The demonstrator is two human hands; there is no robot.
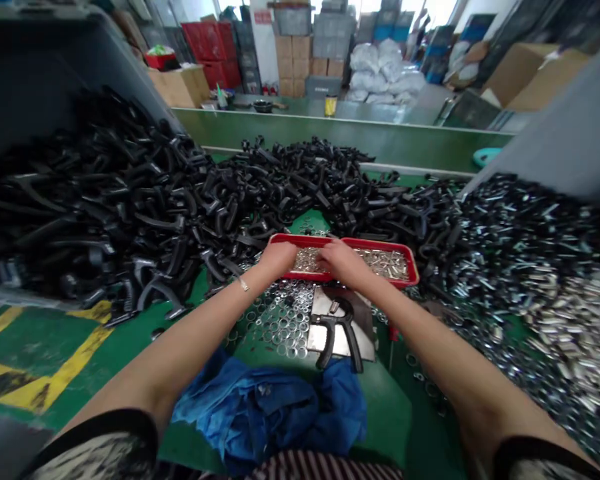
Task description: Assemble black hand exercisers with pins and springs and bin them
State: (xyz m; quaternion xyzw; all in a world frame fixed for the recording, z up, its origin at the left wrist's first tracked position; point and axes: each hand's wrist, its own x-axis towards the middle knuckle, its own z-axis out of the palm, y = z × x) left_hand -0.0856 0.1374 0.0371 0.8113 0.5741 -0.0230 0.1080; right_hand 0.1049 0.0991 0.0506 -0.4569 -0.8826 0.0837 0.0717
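My left hand reaches into the left end of a red tray filled with small metal parts. Its fingers are bent together and their tips are hidden. Over the right side of the same tray, my right hand has its fingers curled down toward the parts; whatever is between them cannot be made out. A second red tray adjoins on the right, holding small silvery cylinders. Just below lies a black forked plastic handle on a metal plate, with a small metal piece at its top.
Black handles are heaped at the left and behind the trays. Loose metal rings lie left of the plate. Bolts and metal sleeves pile up at the right. A blue cloth lies at the front edge.
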